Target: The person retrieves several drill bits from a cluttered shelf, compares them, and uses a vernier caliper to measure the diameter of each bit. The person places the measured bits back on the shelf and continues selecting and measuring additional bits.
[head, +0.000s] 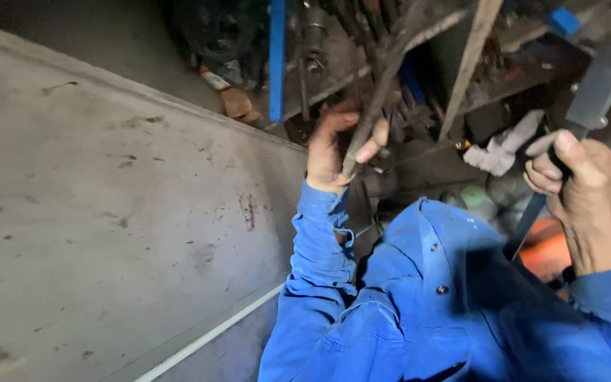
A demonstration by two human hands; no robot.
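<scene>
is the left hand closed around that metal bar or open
Closed: the left hand has its fingers curled around the slanted metal bar, thumb pressed on it.

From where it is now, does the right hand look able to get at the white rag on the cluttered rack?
Probably yes, though not freely. The right hand is beside the white rag with open space between them, but its fingers are closed around a dark handle, so it would have to let go first.

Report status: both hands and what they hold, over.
Left hand closed on a long rusty metal bar. Right hand closed on a dark tool handle. Cluttered rack of metal parts close behind the bar.
</scene>
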